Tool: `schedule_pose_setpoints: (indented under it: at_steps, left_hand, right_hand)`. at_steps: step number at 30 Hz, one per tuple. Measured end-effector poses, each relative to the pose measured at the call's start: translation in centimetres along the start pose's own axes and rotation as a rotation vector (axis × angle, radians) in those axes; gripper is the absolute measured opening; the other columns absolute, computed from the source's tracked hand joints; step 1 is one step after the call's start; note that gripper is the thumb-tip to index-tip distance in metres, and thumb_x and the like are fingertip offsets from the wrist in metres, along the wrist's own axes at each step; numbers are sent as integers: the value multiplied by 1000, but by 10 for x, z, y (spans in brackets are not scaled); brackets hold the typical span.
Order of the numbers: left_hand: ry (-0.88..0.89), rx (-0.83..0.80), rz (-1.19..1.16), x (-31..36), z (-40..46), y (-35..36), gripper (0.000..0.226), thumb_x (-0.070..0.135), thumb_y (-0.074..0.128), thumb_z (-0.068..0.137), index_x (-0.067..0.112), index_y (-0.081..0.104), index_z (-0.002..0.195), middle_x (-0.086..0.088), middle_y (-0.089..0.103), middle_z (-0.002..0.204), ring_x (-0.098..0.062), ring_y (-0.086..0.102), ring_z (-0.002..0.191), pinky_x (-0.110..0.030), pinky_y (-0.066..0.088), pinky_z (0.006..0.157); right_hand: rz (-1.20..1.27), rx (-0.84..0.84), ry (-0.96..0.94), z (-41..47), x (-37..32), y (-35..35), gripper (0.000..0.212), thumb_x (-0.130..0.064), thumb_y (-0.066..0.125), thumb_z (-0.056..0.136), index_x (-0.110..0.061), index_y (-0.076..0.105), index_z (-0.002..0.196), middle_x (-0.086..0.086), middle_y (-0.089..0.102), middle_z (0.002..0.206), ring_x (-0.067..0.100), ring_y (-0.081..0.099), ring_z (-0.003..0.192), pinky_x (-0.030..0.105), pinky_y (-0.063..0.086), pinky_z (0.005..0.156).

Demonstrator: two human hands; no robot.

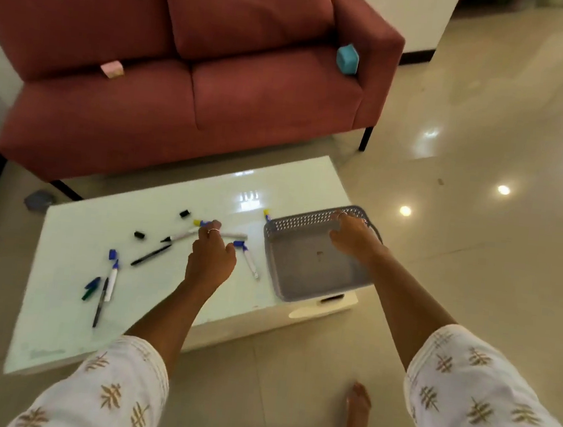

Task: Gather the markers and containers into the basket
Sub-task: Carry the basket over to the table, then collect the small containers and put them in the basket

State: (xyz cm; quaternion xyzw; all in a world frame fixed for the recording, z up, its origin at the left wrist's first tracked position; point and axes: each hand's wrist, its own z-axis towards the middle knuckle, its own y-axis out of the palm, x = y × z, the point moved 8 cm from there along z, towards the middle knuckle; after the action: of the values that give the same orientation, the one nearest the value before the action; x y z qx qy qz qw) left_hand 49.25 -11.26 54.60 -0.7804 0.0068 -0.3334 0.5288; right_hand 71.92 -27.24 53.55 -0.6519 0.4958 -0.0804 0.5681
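left hand (211, 258) curls over a marker (233, 235), grip unclear; right hand (352, 235) grips the basket (302, 267) rim.

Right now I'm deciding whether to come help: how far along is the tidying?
Barely begun. The grey basket looks empty of markers. In hand: the left hand reaches a marker on the white table, while the right hand holds the basket's far rim. Left: every scattered marker and cap, and the blue container on the sofa.

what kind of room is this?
Most likely a home living room: a red two-seat sofa stands on a glossy tiled floor, with a low white coffee table in front of it bearing scattered markers and a grey basket.
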Motion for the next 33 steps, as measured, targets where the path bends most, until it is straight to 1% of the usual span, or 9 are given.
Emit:
schedule_pose_setpoints:
  at_steps: [5, 8, 10, 14, 17, 19, 23, 27, 33]
  left_hand:
    - [24, -34, 62, 77, 11, -1, 56, 16, 53, 91, 8, 30, 142, -14, 35, 147, -37, 43, 128, -46, 41, 103]
    - [0, -25, 64, 143, 20, 10, 66, 22, 54, 91, 11, 21, 147, -12, 30, 151, -36, 38, 133, -46, 35, 106]
    - [53, -25, 80, 190, 24, 24, 72, 25, 53, 91, 13, 13, 150, -10, 25, 155, -35, 34, 135, -46, 34, 107]
    - [167, -63, 133, 276, 32, 64, 78, 29, 52, 91, 20, 4, 152, -4, 11, 159, -29, 19, 144, -47, 27, 113]
    - [136, -105, 187, 314, 51, 84, 77, 34, 49, 93, 23, 0, 152, -2, 0, 161, -28, 5, 148, -46, 17, 118]
    - [97, -110, 193, 331, 71, 91, 77, 35, 49, 94, 23, 0, 152, -1, -4, 161, -29, 1, 148, -46, 14, 119]
    - [57, -88, 192, 355, 115, 95, 77, 35, 50, 93, 22, 2, 152, -1, -4, 161, -29, 0, 148, -47, 12, 117]
    - [7, -82, 172, 388, 177, 99, 78, 36, 51, 92, 19, 3, 151, -3, -2, 161, -30, 6, 147, -43, 17, 116]
    - [64, -59, 124, 475, 277, 102, 74, 34, 50, 91, 18, 9, 151, -3, 2, 161, -30, 7, 147, -45, 18, 116]
  right_hand:
    - [-171, -61, -78, 4, 31, -55, 47, -17, 47, 88, -12, 45, 135, 14, 49, 137, 35, 48, 124, 43, 42, 102]
    - [-284, -70, -148, 10, 57, -103, 50, -24, 46, 94, -14, 37, 141, 11, 43, 143, 32, 46, 128, 44, 38, 105]
    - [-337, -68, -187, 15, 75, -134, 52, -27, 46, 95, -15, 32, 144, 9, 39, 147, 31, 43, 131, 45, 36, 107]
    - [-349, -32, -213, 38, 111, -196, 56, -28, 47, 95, -13, 28, 146, 9, 36, 150, 32, 40, 134, 48, 35, 109]
    - [-347, -24, -228, 59, 123, -225, 57, -28, 47, 95, -13, 28, 146, 9, 36, 149, 32, 39, 134, 47, 34, 109]
    - [-341, -13, -247, 78, 125, -237, 57, -26, 48, 95, -12, 28, 146, 10, 35, 150, 32, 38, 135, 46, 33, 109]
    - [-353, -22, -298, 118, 126, -247, 58, -25, 49, 94, -11, 28, 146, 10, 35, 150, 31, 37, 136, 45, 31, 111]
    - [-367, -45, -322, 173, 130, -267, 57, -24, 48, 94, -13, 27, 146, 7, 32, 152, 29, 34, 138, 43, 28, 113]
    - [-319, -26, -274, 274, 137, -337, 56, -22, 48, 94, -11, 29, 145, 10, 36, 148, 31, 38, 134, 45, 32, 111]
